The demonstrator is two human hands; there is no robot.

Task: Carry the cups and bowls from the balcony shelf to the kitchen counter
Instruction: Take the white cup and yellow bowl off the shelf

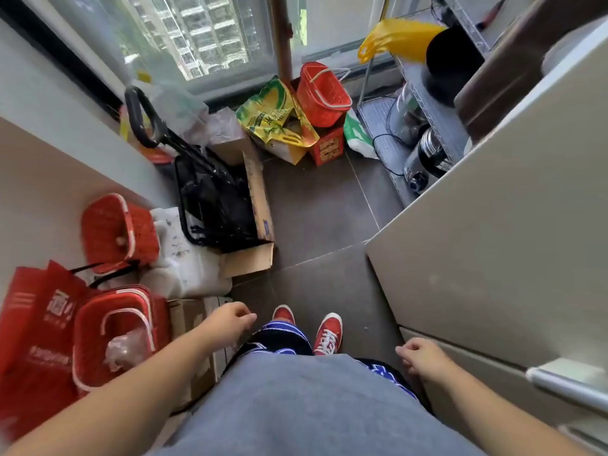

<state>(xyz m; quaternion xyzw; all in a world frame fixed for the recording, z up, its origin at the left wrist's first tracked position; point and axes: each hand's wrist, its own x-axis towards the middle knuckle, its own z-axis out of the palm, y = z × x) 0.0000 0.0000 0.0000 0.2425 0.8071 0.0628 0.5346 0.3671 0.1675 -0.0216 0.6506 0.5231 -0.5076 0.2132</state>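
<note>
Two bare hands hang empty, so carrying has not begun. Left hand (230, 320), grip loosely curled on nothing, hovers beside red baskets (115, 334); right hand (424, 358), likewise curled and empty, is near a pale cabinet (493, 232). Wire shelf (427, 126) stands far right; no cups or bowls discernible.

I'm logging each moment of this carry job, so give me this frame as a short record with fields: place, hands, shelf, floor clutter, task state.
place: narrow balcony with a grey tiled floor
left hand: empty, fingers loosely curled, at hip
right hand: empty, loosely curled, beside white cabinet
shelf: wire shelf at right, holding metal appliances; cups or bowls cannot be made out
floor clutter: red baskets, yellow bag, cardboard box
task state: nothing picked up yet
</note>
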